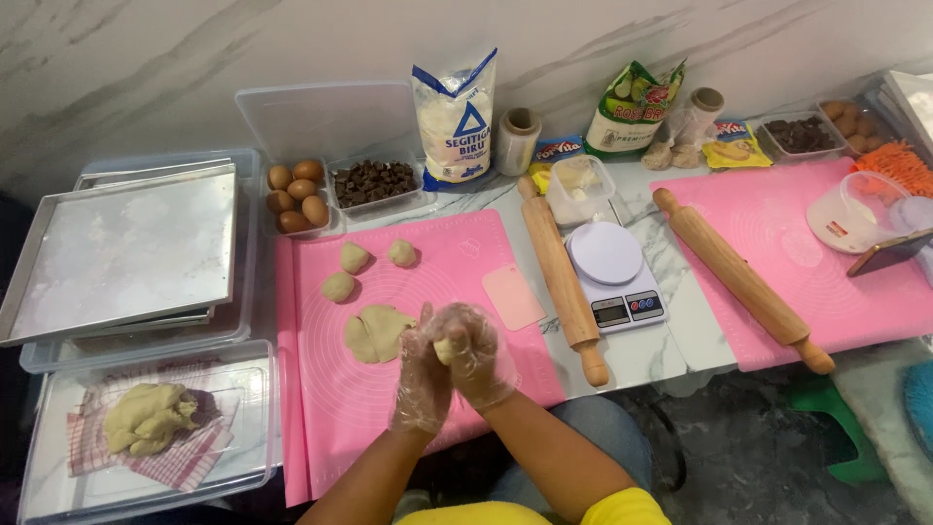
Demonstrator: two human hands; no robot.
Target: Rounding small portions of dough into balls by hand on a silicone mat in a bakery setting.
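Note:
Both my hands wear clear plastic gloves and press together over the pink silicone mat [486, 243]. My left hand [420, 374] and my right hand [478, 358] cup a small piece of pale dough [445, 348] between the palms. A flattened lump of dough [375, 332] lies on the mat just left of my hands. Three dough balls [354, 258] sit farther up the mat. A pink scraper [512, 297] lies to the right of my hands.
A wooden rolling pin [561, 277] and a white kitchen scale [614, 272] lie right of the mat. A second pink mat [777, 243] carries another rolling pin [739, 277]. Metal trays [126, 248], a box with a dough mass [148, 418], eggs [296, 194] and chocolate chunks [374, 182] are at left and back.

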